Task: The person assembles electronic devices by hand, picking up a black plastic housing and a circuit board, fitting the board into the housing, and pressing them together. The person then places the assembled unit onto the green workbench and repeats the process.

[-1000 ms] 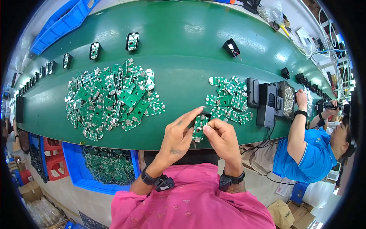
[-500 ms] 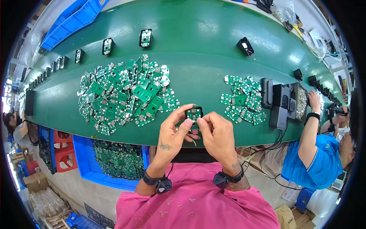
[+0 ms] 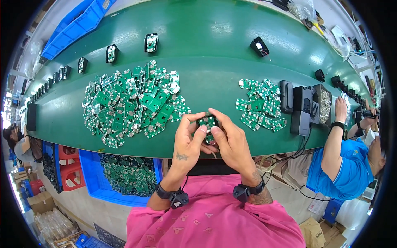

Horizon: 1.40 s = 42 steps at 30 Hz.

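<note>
Both my hands hold one black plastic housing with a green circuit board [image 3: 209,122] set in it, close to the table's near edge. My left hand [image 3: 189,134] is closed round its left side, thumb on the board's face. My right hand [image 3: 228,138] grips the other side, its thumb also pressing the board and its fingers wrapped over the far end. To the left lies a large heap of bare green circuit boards [image 3: 128,103]. A smaller pile of boards [image 3: 260,103] is spread to the right.
Black housings with boards [image 3: 151,43] stand in a row toward the far left. Another black housing [image 3: 259,46] lies at the far right. Grey devices [image 3: 301,110] and a tray of small metal parts [image 3: 323,103] stand near a co-worker's arm [image 3: 334,151]. A blue bin of boards [image 3: 120,201] sits below.
My right fingers have moved from the housing's near right side up round its far end, and the right thumb now lies on the board. The view has shifted slightly.
</note>
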### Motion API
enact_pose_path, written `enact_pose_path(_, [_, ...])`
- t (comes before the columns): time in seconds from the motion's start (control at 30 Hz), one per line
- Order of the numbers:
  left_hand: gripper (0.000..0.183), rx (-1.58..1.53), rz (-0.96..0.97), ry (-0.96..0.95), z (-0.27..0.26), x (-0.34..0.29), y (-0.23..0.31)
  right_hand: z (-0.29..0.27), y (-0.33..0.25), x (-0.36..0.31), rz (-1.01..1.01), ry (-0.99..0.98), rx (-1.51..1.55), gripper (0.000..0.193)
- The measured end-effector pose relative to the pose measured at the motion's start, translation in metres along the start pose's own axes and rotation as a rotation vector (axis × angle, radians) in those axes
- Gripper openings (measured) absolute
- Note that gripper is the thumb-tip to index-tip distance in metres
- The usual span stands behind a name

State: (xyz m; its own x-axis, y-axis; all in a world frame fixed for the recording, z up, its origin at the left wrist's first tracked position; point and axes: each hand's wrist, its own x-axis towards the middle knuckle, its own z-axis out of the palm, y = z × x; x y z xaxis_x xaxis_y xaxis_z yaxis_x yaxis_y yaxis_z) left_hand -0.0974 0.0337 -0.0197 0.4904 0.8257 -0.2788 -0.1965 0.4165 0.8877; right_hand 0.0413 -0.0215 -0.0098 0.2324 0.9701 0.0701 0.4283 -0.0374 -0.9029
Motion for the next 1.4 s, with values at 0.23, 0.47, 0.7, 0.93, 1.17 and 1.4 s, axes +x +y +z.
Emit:
enact_pose_path(0.23, [0.033, 0.049, 0.029, -0.052, 0.001, -0.001, -0.003, 0.000, 0.001, -0.002, -0.027, 0.024, -0.098, 0.035])
enact_pose_path(0.47, [0.029, 0.181, 0.167, -0.019, 0.004, -0.002, -0.005, 0.002, -0.006, 0.001, 0.062, 0.019, 0.167, 0.037])
enact_pose_path(0.7, [0.024, 0.283, 0.431, 0.105, 0.006, -0.001, -0.009, 0.009, 0.005, 0.008, 0.077, -0.039, 0.354, 0.036])
enact_pose_path(0.93, [0.029, 0.405, 0.490, 0.094, -0.027, 0.004, 0.007, -0.002, -0.011, 0.042, -0.211, -0.207, 0.077, 0.045])
enact_pose_path(1.17, [0.046, 0.616, 1.050, 0.234, -0.024, 0.001, 0.015, 0.018, -0.021, 0.033, -0.660, -0.002, 0.075, 0.053])
enact_pose_path(1.4, [0.025, 0.567, 1.221, 0.281, -0.021, 0.004, 0.014, 0.039, -0.027, 0.029, -0.717, 0.122, 0.118, 0.051])
